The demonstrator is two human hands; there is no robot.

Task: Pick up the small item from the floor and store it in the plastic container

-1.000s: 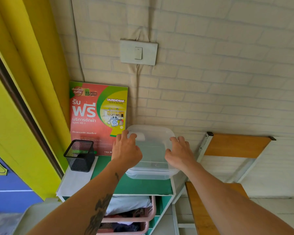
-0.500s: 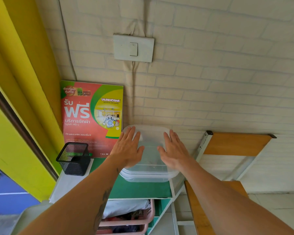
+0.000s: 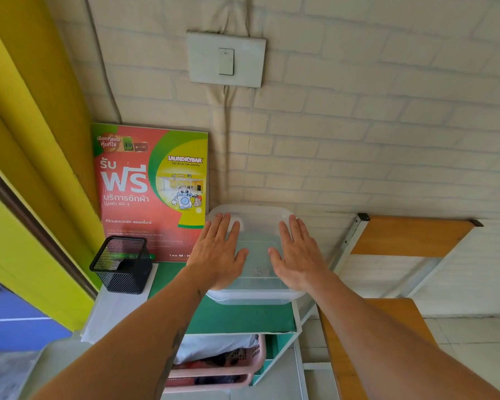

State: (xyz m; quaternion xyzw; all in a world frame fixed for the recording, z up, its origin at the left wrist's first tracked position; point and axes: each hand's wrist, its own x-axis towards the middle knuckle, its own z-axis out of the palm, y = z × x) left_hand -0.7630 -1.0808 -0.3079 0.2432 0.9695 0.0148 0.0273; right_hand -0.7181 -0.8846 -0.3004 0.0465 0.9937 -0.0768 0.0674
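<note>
A clear plastic container (image 3: 257, 295) with its translucent lid on stands on the green top of a small shelf unit (image 3: 243, 320) against the brick wall. My left hand (image 3: 217, 251) lies flat on the left part of the lid, fingers straight and together. My right hand (image 3: 298, 255) lies flat on the right part, palm down. Something small and pale shows faintly through the lid between my hands; I cannot tell what it is.
A black mesh pen holder (image 3: 122, 264) stands left of the container. A red and green laundry poster (image 3: 153, 192) leans on the wall behind. A pink basket (image 3: 223, 370) sits on the lower shelf. A wooden bench frame (image 3: 387, 284) is to the right.
Both hands went from gripping the lid's edges with bent fingers to lying flat on top of it. The container has not moved on the shelf.
</note>
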